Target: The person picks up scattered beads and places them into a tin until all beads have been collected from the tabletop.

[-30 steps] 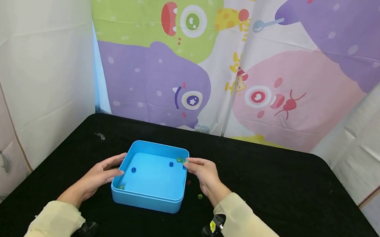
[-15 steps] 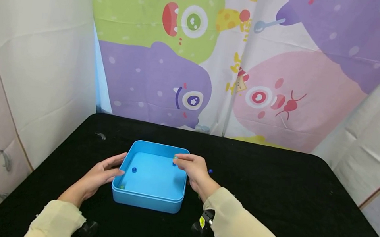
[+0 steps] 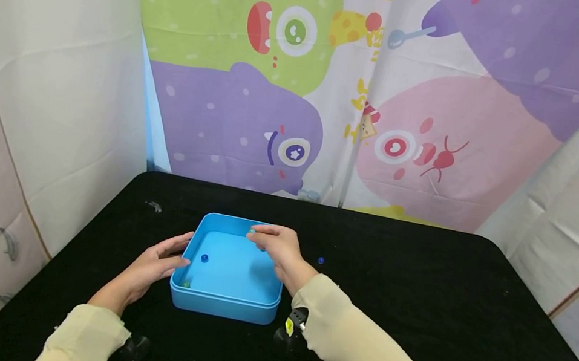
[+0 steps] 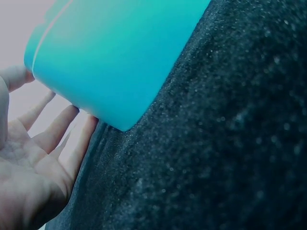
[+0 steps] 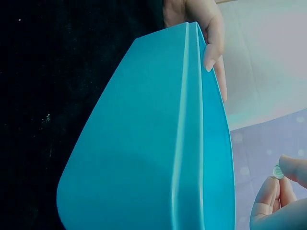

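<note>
A blue open box (image 3: pixel 220 308) stands on the black table. My left hand (image 3: pixel 145 271) holds its left wall, thumb over the rim and fingers along the outside; the left wrist view shows those fingers (image 4: pixel 62 129) against the wall. Over the box's far part, my right hand (image 3: pixel 280 252) pinches a small green see-through bead (image 5: pixel 278 171) between thumb and fingertips. Inside the box lie a blue bead (image 3: pixel 205 258) and, in the near left corner, a green bead (image 3: pixel 186 284). The right hand hides part of the box's right side.
Another blue bead (image 3: pixel 321 260) lies on the black table (image 3: pixel 409 269), right of the box. A clear scrap (image 3: pixel 153 206) is near the far left corner. A printed curtain (image 3: pixel 252 133) hangs behind the table.
My right hand has moved left from the box's right edge to over its far part, carrying the green bead. A blue bead on the table has come into sight. My left hand stays put.
</note>
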Available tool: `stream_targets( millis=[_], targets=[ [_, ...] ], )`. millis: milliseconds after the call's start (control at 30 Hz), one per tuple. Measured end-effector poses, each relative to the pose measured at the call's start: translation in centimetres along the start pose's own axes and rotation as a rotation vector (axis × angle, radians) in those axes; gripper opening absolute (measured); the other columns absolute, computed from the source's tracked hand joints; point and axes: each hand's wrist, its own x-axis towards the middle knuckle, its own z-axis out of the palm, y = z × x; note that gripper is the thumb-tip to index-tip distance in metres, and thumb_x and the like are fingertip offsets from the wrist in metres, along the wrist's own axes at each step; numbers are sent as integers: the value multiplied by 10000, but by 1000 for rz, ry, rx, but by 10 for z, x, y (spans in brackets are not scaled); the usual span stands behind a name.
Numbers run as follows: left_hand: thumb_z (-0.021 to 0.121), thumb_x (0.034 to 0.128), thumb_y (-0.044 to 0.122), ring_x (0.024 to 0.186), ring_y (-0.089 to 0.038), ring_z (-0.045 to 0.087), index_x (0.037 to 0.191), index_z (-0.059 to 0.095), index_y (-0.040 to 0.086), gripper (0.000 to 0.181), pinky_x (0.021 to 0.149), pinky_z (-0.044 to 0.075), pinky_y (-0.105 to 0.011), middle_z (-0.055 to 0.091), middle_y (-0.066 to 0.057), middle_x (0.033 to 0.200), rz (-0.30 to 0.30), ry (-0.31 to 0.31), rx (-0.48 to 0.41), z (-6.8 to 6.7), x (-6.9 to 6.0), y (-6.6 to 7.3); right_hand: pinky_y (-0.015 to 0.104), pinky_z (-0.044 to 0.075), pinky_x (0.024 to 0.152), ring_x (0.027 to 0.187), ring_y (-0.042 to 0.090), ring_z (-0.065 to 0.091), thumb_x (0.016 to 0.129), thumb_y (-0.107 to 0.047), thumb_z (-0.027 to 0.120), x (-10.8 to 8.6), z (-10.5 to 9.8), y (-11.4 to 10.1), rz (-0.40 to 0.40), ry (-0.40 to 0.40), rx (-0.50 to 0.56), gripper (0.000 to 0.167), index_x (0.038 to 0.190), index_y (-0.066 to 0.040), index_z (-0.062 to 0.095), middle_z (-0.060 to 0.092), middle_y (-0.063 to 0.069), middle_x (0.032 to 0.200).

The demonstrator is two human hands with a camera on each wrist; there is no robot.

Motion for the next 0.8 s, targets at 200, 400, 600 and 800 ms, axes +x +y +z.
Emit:
stream_targets(
  millis=[200,400,600,800],
  targets=[
    [564,918,228,1325,-422,240,1482,230,136,662,1009,331,-544,191,-196,1498,4,-5,-1,0,0,0,466,418,930,929,226,602,819,-160,714,1,5,-1,-2,21,22,211,1016,-84,719,640,44,1060],
    [561,921,229,1325,-421,245,1483,229,139,659,1011,330,-541,188,-189,1503,3,-1,3,0,0,1,473,426,920,940,228,586,817,-194,719,0,7,-5,1,44,17,238,1035,-99,711,639,32,1032],
    [550,924,205,1324,-424,242,1484,224,134,652,1009,330,-548,184,-201,1500,3,-6,-3,0,0,1,461,422,915,923,222,583,817,-187,719,-2,2,-8,-11,47,31,251,1040,-74,702,643,31,1010],
    [543,924,199,1324,-421,243,1484,224,138,647,1010,332,-544,182,-204,1499,0,-7,-7,0,0,1,480,404,948,920,233,578,825,-166,709,-2,-8,-1,-12,42,52,262,1055,-42,693,641,51,1041]
  ],
)
